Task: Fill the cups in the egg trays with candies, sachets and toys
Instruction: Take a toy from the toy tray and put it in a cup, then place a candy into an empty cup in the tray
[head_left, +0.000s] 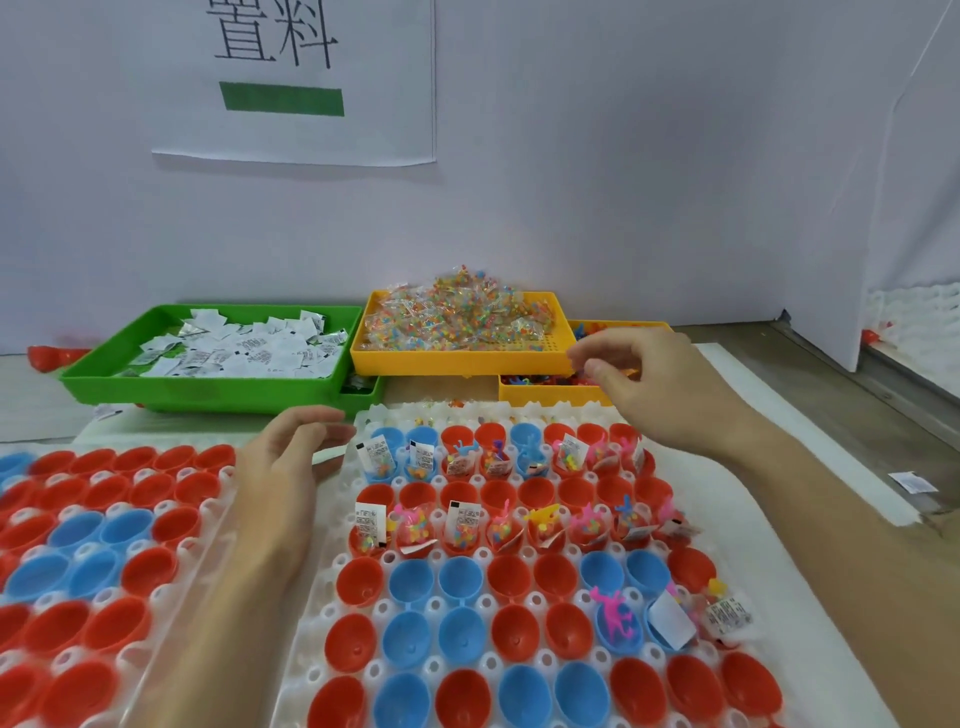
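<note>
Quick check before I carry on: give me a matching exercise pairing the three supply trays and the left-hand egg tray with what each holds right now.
Things:
1. green tray
2. upper yellow tray
3. lower yellow tray
4. left egg tray

Contents:
A. clear packets of coloured candies
B. red and blue cups with nothing in them
C. white printed sachets
D. small coloured plastic toys, partly hidden by the right hand

Pairs: 1-C, 2-A, 3-D, 4-B
</note>
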